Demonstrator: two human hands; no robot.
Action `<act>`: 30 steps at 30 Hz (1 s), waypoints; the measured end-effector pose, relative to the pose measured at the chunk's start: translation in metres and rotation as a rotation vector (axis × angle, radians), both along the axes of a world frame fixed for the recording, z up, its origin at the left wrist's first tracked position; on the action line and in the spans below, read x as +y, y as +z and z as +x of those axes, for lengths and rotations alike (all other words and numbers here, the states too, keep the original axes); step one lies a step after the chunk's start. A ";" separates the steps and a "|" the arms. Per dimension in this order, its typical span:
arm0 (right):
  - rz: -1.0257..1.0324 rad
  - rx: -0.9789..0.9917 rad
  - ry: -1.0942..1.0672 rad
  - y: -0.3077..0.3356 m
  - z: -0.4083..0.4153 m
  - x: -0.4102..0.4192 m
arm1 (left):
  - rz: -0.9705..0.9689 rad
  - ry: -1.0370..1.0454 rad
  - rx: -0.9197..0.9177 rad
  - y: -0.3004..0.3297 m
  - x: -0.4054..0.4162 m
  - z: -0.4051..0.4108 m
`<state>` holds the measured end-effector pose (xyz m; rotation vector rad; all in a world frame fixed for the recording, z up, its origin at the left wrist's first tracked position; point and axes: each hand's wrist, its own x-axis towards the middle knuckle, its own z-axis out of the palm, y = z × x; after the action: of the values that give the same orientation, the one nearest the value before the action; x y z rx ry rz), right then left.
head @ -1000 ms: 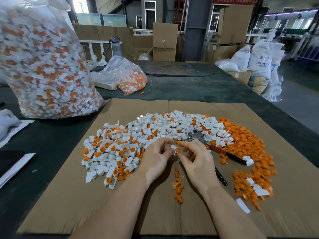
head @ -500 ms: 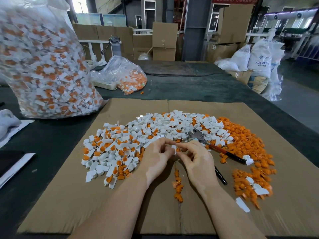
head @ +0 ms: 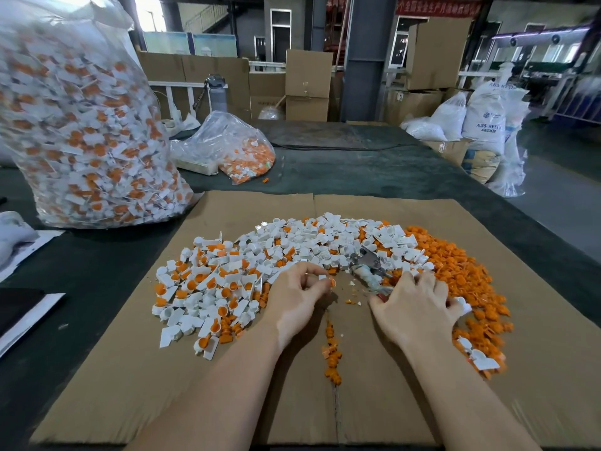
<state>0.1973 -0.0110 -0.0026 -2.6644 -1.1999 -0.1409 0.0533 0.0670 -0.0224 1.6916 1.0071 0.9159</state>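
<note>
So, I'm watching the head view from my desk. The left hand [head: 297, 296] is pinching one little white cap [head: 327, 281] with an orange plug in it, thumb and fingertips clamped on it, just left of the frame's centre.

The pliers [head: 367, 260] are lying just right of that cap. Their long axis is running from the grey metal head at upper left down to the red handles at lower right, and those handles are disappearing under the right hand [head: 414, 307]. That hand is lying over them with its fingers spread and bending down into the orange pile [head: 461, 265]. Whether it's actually gripping the handles I can't tell, since the palm is hiding that. Either way it's the nearer hand to the tool, so I'm guessing cap and pliers head are going to meet in the bare gap between the hands.

Texture-wise, the mixed heap [head: 227, 281] at centre left is looking like hard, smooth moulded plastic: white cups with flat tabs, many still carrying orange plugs. The loose orange bits are knobbly little studs, and a thin line of them [head: 331, 353] is trailing toward the bottom. Everything is sitting on a matte brown cardboard sheet [head: 422, 402] over the dark bench [head: 81, 271], with a crinkly clear bag [head: 81, 125] bulging at upper left.
</note>
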 end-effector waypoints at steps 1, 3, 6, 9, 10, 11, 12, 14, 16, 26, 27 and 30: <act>-0.067 0.015 -0.011 0.001 0.004 0.000 | -0.010 0.001 -0.004 0.000 0.000 0.000; -0.130 0.030 -0.001 0.002 0.009 0.001 | -0.028 0.003 -0.011 0.002 -0.001 0.000; -0.117 -0.031 0.044 0.003 0.010 0.004 | -0.063 0.022 -0.047 0.006 -0.003 0.002; -0.062 -0.063 0.064 0.009 0.009 0.005 | -0.103 0.055 -0.069 0.008 -0.003 0.002; -0.047 -0.066 0.076 0.012 0.009 0.005 | -0.130 0.064 -0.083 0.008 -0.002 0.002; -0.031 -0.055 0.099 0.015 0.009 0.005 | -0.169 0.072 -0.109 0.010 -0.001 0.002; -0.008 -0.025 0.131 0.018 0.008 0.005 | -0.219 0.079 -0.150 0.011 0.000 0.002; 0.046 0.082 0.222 0.026 0.006 0.004 | -0.320 0.091 -0.256 0.016 0.001 0.003; 0.071 0.284 0.322 0.036 0.003 0.003 | -0.374 0.111 -0.324 0.022 0.002 0.005; -0.034 1.086 0.432 0.060 -0.007 -0.005 | -0.392 0.201 -0.357 0.032 0.012 0.007; -0.054 1.084 0.434 0.060 -0.007 -0.005 | -0.388 0.204 -0.346 0.032 0.013 0.007; -0.089 1.069 0.459 0.062 -0.006 -0.005 | -0.383 0.219 -0.319 0.030 0.017 0.008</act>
<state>0.1912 -0.0162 0.0599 -1.8770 -1.3062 1.2348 0.0613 0.0835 0.0080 1.0934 1.0804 1.0202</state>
